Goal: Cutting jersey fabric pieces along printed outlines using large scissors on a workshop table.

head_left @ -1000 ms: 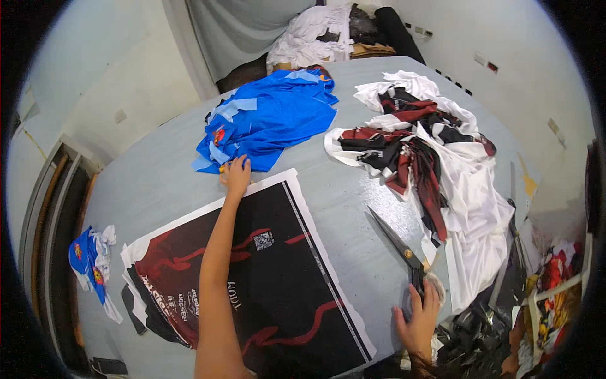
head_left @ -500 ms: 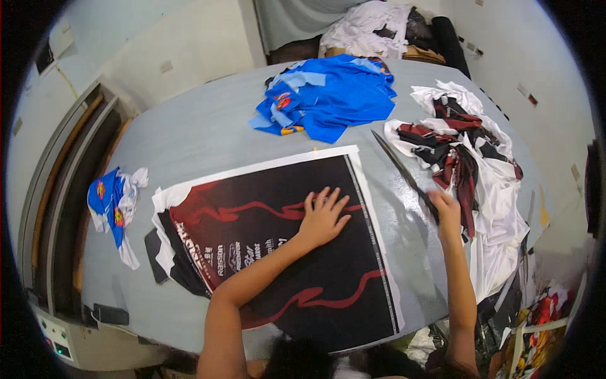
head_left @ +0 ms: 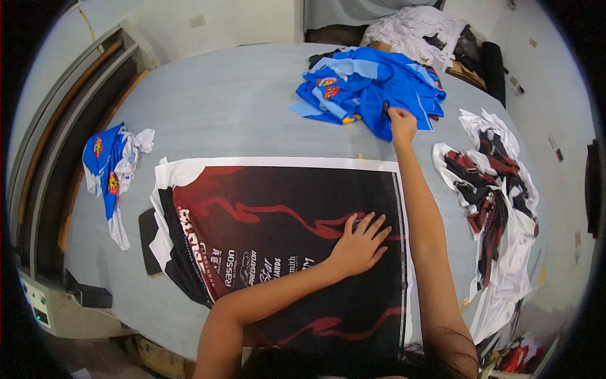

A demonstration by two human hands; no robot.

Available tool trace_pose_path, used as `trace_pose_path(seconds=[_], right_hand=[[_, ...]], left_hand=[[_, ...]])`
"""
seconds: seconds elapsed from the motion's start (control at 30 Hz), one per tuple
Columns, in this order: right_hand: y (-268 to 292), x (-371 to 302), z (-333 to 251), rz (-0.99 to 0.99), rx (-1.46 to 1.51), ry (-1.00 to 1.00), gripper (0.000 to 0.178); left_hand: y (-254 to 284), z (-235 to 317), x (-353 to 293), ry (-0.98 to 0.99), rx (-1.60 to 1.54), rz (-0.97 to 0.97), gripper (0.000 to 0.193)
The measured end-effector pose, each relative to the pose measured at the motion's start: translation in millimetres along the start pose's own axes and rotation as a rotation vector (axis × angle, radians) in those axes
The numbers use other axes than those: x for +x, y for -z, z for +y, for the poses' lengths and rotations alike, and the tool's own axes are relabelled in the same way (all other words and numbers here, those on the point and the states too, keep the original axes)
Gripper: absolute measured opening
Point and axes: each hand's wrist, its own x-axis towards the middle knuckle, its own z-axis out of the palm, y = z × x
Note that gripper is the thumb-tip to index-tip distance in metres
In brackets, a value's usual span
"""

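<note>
A black and dark red printed fabric panel (head_left: 303, 196) with a white border lies flat before me. My left hand (head_left: 363, 245) rests on its right part, fingers spread and palm down. With the arm stretched far forward, my right hand (head_left: 404, 126) is at the near edge of a crumpled blue fabric pile (head_left: 394, 82). Its fingers are closed on the dark end of the scissors (head_left: 386, 108); the blades cannot be made out against the blue cloth.
On the left lies a small blue and white cloth bundle (head_left: 113, 170). A dark phone (head_left: 149, 240) is partly under the panel's left edge. White, black and red cloth (head_left: 499, 208) is heaped along the right of the grey table (head_left: 240, 101). White fabric (head_left: 416, 31) is piled beyond.
My right hand has moved forward from the table's right side to the blue pile, taking the scissors away from beside the panel. The left hand stays flat on the panel. The view has shifted.
</note>
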Motion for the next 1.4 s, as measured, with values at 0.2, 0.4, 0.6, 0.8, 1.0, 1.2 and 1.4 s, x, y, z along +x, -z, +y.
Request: trace_pose_path(seconds=[0.2, 0.4, 0.6, 0.8, 1.0, 1.2, 1.4], right_hand=[[-60.8, 30.8, -35.7, -0.04, 0.109, -0.099, 0.031], [36.4, -9.7, -5.2, -0.364, 0.657, -0.281, 0.024], [236.6, -105.2, 20.6, -0.336, 0.324, -0.098, 0.016], [396.0, -227.8, 41.0, -0.23, 0.169, -0.247, 0.009], [471.7, -314.5, 37.2, -0.252, 0.088, -0.274, 0.02], [499.1, -366.6, 21.2, -0.386, -0.423, -0.019, 0.041], [503.0, -366.4, 16.1, -0.483, -0.662, -0.003, 0.045]], left_hand=[[6.3, 2.0, 1.8, 0.01, 0.038, -0.056, 0.046], [2.0, -1.2, 1.2, -0.004, -0.024, -0.035, 0.047], [2.8, -5.8, 4.9, 0.013, -0.081, -0.04, 0.048], [0.6, -51.6, 31.1, 0.018, 0.027, -0.052, 0.057], [-5.5, -141.2, 88.6, -0.073, 0.15, -0.145, 0.06], [-2.4, -82.4, 95.8, -0.037, 0.184, 0.054, 0.051], [9.6, 82.2, -32.4, -0.401, -0.004, -0.146, 0.048]])
